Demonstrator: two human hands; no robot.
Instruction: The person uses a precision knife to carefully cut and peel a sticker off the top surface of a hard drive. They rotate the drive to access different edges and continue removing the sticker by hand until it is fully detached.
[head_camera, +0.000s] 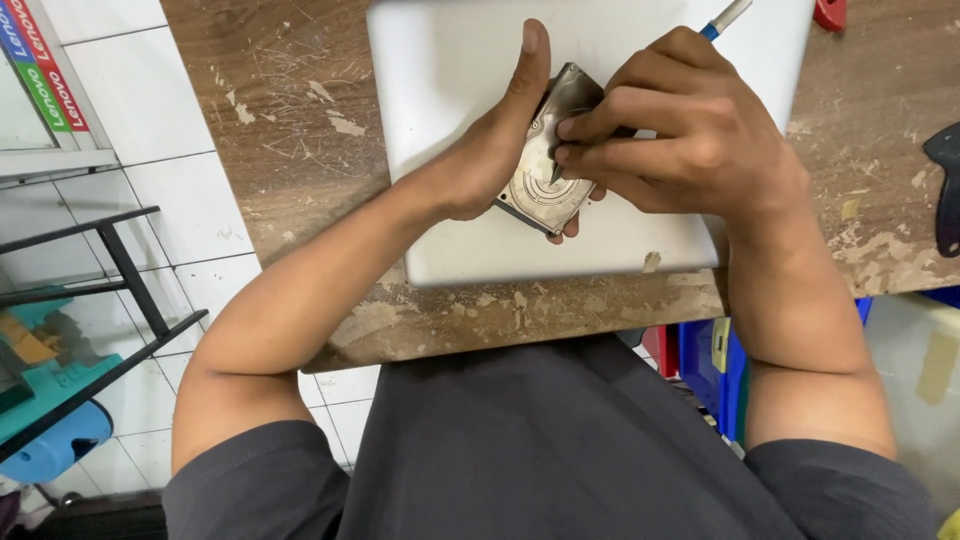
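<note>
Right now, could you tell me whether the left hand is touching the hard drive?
Touching: the head view shows the left hand wrapped around the hard drive.

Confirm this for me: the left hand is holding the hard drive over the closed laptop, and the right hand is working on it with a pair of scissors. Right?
Not quite. The right hand holds a screwdriver with a blue-and-white handle, not scissors; its tip meets the hard drive. The rest stands: the left hand holds the drive over the closed laptop. The head view shows it.
</note>
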